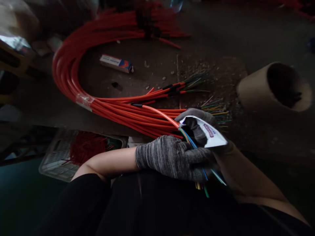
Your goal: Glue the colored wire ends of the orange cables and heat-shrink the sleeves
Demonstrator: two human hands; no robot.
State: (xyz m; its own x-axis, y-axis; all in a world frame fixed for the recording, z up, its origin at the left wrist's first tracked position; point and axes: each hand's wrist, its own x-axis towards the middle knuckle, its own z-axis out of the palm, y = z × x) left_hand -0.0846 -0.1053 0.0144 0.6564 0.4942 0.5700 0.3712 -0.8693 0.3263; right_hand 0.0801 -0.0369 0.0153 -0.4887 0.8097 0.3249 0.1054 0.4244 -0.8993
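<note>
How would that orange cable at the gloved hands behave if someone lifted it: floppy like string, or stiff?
Probably springy: the orange cable bends in a smooth arc rather than kinking. Its thin coloured wires likely flex more easily, as they spread apart past the left hand. The jacket looks smooth, so it might be somewhat slippery.

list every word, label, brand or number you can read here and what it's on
White wrapper at the right hand: purple and blue print, too blurred to read.
Small box: printed lettering, too small and blurred to read.
No word or number can be read with certainty.
</note>
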